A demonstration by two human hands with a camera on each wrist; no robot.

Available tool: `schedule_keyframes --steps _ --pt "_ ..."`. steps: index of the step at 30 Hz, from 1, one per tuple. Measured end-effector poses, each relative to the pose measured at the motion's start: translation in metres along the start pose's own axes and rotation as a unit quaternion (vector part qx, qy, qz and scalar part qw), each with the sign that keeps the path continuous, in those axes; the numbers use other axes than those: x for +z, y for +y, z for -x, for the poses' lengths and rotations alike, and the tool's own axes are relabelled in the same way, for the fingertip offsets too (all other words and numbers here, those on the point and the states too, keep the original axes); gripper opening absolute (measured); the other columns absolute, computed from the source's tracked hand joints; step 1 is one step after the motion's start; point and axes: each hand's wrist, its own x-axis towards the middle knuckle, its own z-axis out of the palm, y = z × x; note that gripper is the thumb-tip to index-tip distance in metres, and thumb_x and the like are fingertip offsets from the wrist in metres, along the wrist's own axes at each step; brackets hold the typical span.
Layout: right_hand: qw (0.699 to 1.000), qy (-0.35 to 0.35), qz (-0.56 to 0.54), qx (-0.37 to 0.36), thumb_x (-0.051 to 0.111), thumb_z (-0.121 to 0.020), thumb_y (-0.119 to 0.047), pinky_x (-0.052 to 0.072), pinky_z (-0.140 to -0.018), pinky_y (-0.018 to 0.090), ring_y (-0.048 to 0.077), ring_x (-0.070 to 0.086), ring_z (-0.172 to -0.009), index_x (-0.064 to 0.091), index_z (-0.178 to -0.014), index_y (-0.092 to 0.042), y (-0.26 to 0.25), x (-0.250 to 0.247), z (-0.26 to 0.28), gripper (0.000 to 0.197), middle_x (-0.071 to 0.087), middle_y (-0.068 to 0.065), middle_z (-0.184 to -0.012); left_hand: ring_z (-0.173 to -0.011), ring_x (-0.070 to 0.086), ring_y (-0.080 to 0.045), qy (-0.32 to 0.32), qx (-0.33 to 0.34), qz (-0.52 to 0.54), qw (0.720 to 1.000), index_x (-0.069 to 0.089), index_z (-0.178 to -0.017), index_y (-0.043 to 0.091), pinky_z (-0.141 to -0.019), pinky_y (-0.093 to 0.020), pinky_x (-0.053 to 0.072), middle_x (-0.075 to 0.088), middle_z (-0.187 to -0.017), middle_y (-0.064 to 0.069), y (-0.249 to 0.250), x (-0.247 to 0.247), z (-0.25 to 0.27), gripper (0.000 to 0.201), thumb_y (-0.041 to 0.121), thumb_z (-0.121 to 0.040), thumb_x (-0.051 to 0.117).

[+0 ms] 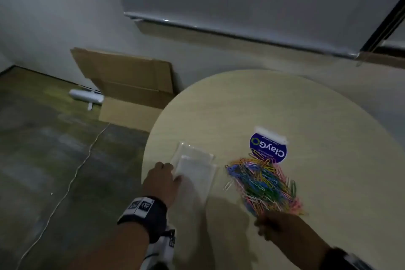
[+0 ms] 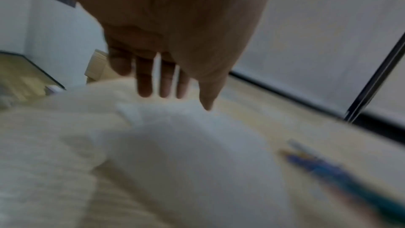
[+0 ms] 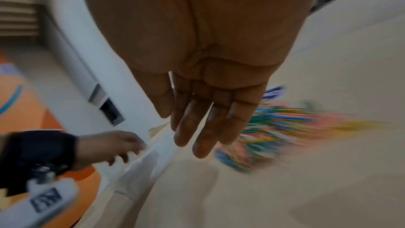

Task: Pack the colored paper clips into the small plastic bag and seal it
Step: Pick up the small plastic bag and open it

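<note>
A: Starting at far left: floor (image 1: 43, 149) with a white cable (image 1: 72, 180), then an open cardboard box (image 1: 131, 94) against the wall.

B: Left hand (image 1: 162, 182)?

A: At the left rim of the round surface (image 1: 306, 116), thumb on the near-left corner of the small plastic bag (image 1: 195, 173). Its fingers (image 2: 144, 82) hang straight and slightly spread in the left wrist view; whether they pinch the bag, cannot tell (heavy blur).

B: Bag position?

A: Flat on the surface, overlapping a second clear packet (image 1: 192, 151) behind it.

B: Clips?

A: Colored paper clips (image 1: 265, 184) in one loose pile right of the bag, apart from it. A blue round sticker (image 1: 268, 149) touches the pile's far edge.

B: Right hand (image 1: 278, 226)?

A: At the pile's near edge. Fingers (image 3: 197, 127) straight, close together, holding nothing.
</note>
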Motion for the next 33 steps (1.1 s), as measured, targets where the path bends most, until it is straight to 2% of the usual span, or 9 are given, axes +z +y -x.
schedule_keyframes --steps 3,6,8,14,18,22,25,29,33 --pt "0.994 0.002 0.1 -0.035 0.06 -0.087 -0.029 0.048 -0.077 0.02 0.0 0.061 -0.081 0.066 -0.091 -0.032 -0.03 0.005 -0.039 0.008 0.068 -0.015 -0.084 -0.104 0.056 -0.028 -0.012 0.005 -0.025 1.0 0.058 -0.106 0.018 -0.088 -0.043 0.051 0.052 -0.111 -0.005 -0.008 0.011 -0.017 0.022 0.036 -0.093 0.057" --pt "0.988 0.02 0.132 -0.079 0.057 -0.089 -0.027 0.047 -0.08 0.024 0.007 0.06 -0.088 0.066 -0.099 -0.029 -0.057 0.012 -0.077 0.013 0.061 -0.017 -0.088 -0.093 0.059 -0.022 -0.02 0.009 0.035 0.999 0.06 -0.09 0.024 -0.079 -0.033 0.049 0.054 -0.098 0.001 -0.016 0.017 -0.021 0.005 0.028 -0.092 0.061" --pt "0.986 0.063 0.129 -0.09 0.059 -0.087 -0.022 0.047 -0.084 0.029 0.013 0.06 -0.091 0.066 -0.104 -0.023 -0.065 0.015 -0.101 0.018 0.063 -0.009 -0.093 -0.084 0.061 -0.019 -0.018 0.014 0.083 0.996 0.057 -0.076 0.031 -0.072 -0.029 0.047 0.059 -0.088 0.005 -0.024 0.015 -0.024 0.018 0.022 -0.09 0.066" --pt "0.987 0.099 0.106 -0.069 0.053 -0.093 -0.029 0.036 -0.107 0.037 0.023 0.046 -0.126 0.044 -0.139 -0.021 -0.087 0.017 -0.14 0.048 0.048 0.004 -0.139 -0.077 0.061 -0.016 -0.071 0.131 0.208 0.967 0.057 -0.075 0.034 -0.069 -0.033 0.05 0.063 -0.078 0.004 -0.026 -0.018 -0.013 0.021 0.03 -0.083 0.076" --pt "0.996 0.037 0.049 -0.061 0.057 -0.091 -0.026 0.051 -0.079 0.027 0.009 0.068 -0.085 0.07 -0.103 -0.023 -0.091 0.011 -0.129 0.018 0.074 -0.002 -0.097 -0.079 0.061 -0.015 -0.09 0.15 0.246 0.953 0.06 -0.073 0.036 -0.072 -0.036 0.052 0.064 -0.078 0.004 -0.01 -0.035 -0.014 0.022 0.029 -0.08 0.08" --pt "0.994 0.051 -0.092 -0.039 0.063 -0.086 -0.011 0.048 -0.047 0.02 0.003 0.058 -0.05 0.069 -0.081 -0.014 -0.088 0.008 -0.108 0.009 0.066 0.0 -0.064 -0.096 0.056 -0.011 -0.025 0.159 0.196 0.967 0.062 -0.092 0.038 -0.08 -0.03 0.048 0.062 -0.099 0.009 0.01 -0.045 -0.014 0.02 0.038 -0.081 0.078" --pt "0.966 0.081 -0.246 -0.003 0.062 -0.086 -0.003 0.052 -0.048 0.026 0.012 0.059 -0.05 0.065 -0.079 -0.004 -0.091 0.006 -0.099 0.008 0.063 0.005 -0.062 -0.088 0.052 -0.011 0.084 0.174 0.228 0.954 0.058 -0.09 0.027 -0.073 -0.026 0.044 0.057 -0.092 0.01 0.04 -0.056 0.003 0.025 0.05 -0.086 0.066" --pt "0.937 0.07 -0.341 0.008 0.06 -0.083 0.006 0.058 -0.055 0.032 0.02 0.063 -0.056 0.06 -0.075 -0.004 -0.097 0.01 -0.096 0.012 0.063 0.013 -0.065 -0.069 0.058 -0.019 -0.147 0.12 0.305 0.933 0.056 -0.075 0.019 -0.067 -0.036 0.046 0.059 -0.069 0.0 0.08 -0.043 0.017 0.047 0.065 -0.087 0.054" --pt "0.947 0.096 -0.303 0.044 0.061 -0.084 -0.001 0.059 -0.056 0.036 0.021 0.065 -0.051 0.055 -0.079 -0.008 -0.086 0.014 -0.102 0.011 0.06 0.014 -0.066 -0.066 0.056 -0.024 -0.144 0.119 0.253 0.949 0.052 -0.071 0.014 -0.069 -0.044 0.047 0.056 -0.066 -0.005 0.087 -0.025 0.007 0.031 0.031 -0.097 0.051"
